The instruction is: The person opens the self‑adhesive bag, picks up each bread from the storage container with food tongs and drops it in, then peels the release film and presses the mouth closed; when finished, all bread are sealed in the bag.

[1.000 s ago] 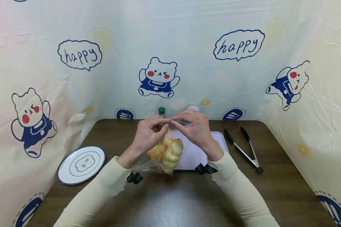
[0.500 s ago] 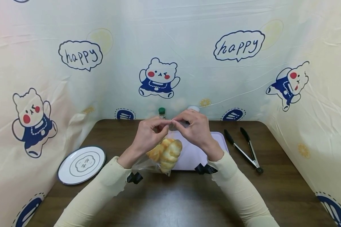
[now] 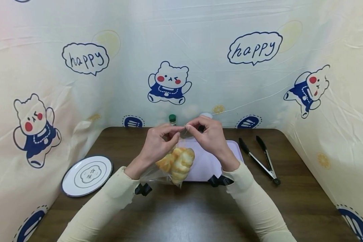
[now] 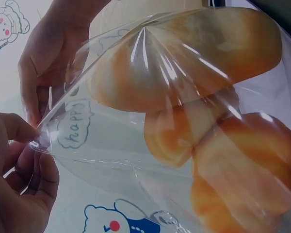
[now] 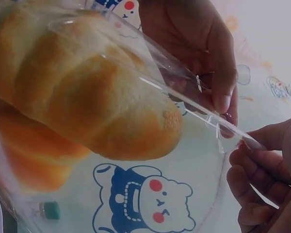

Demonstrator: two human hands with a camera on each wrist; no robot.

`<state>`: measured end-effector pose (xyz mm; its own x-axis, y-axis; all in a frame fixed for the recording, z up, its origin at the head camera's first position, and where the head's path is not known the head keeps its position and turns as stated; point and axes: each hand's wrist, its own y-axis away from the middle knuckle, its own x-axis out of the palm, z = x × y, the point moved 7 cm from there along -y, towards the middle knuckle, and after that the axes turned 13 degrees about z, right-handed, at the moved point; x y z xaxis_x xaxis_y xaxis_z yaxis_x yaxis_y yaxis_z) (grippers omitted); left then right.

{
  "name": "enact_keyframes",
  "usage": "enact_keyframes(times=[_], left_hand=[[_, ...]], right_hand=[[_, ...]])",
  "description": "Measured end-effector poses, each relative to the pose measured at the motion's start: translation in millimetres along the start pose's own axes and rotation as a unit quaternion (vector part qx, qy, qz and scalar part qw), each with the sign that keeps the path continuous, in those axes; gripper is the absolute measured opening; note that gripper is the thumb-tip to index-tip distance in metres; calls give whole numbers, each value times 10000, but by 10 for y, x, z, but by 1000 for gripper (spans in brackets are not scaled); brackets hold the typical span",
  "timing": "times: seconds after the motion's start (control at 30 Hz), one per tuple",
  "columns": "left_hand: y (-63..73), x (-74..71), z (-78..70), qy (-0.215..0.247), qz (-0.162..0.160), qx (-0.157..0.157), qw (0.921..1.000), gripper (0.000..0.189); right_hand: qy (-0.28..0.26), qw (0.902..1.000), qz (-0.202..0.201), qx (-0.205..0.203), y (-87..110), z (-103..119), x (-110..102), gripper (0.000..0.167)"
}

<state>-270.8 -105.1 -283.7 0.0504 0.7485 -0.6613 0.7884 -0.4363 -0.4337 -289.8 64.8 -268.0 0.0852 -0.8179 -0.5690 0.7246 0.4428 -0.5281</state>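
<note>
In the head view a clear plastic bag (image 3: pixel 157 178) with several bread rolls (image 3: pixel 183 164) hangs below both hands. My left hand (image 3: pixel 160 141) pinches the bag's top edge between thumb and forefinger. Facing it, my right hand (image 3: pixel 208 136) pinches the same edge, fingertips very near the left ones. The left wrist view shows the bag drawn to folds around the rolls (image 4: pixel 184 63), with the left hand (image 4: pixel 19 174) at its gathered edge. From the right wrist, the right hand (image 5: pixel 266 170) grips the film beside a large ridged roll (image 5: pixel 87 87).
Behind the bag lies a lilac tray (image 3: pixel 202 168). Black-handled tongs (image 3: pixel 263 164) lie spread at the right, and a white blue-rimmed plate (image 3: pixel 75 186) is at the left. A green-capped bottle (image 3: pixel 172 119) and a white-topped container (image 3: pixel 206 115) stand at the back.
My right fingertips have shifted slightly to the right along the bag's edge. The left hand has stayed about in place, and the rolls in the bag have swayed a little.
</note>
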Motion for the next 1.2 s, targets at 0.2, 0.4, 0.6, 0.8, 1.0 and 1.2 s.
enact_keyframes(times=[0.2, 0.4, 0.6, 0.8, 1.0, 1.2], left_hand=[[-2, -6, -19, -15, -10, -21, 10000, 23], [-9, -16, -43, -42, -61, 20, 10000, 24], [-17, -11, -47, -139, -57, 11, 9999, 24], [-18, -17, -54, -220, -65, 25, 9997, 23], [-13, -19, -45, -180, -71, -7, 9998, 21], [9, -47, 24, 167, -184, -365, 9990, 20]], right_hand=[[-94, 9999, -79, 107, -2, -7, 1, 9], [-121, 9997, -194, 90, -6, 0, -13, 9], [-93, 9997, -225, 57, -1, -5, -22, 8], [-85, 9996, -271, -29, -4, -2, -36, 7], [-148, 9992, -347, 99, 8, -26, -69, 9], [-320, 9966, -585, 480, 32, -126, -164, 12]])
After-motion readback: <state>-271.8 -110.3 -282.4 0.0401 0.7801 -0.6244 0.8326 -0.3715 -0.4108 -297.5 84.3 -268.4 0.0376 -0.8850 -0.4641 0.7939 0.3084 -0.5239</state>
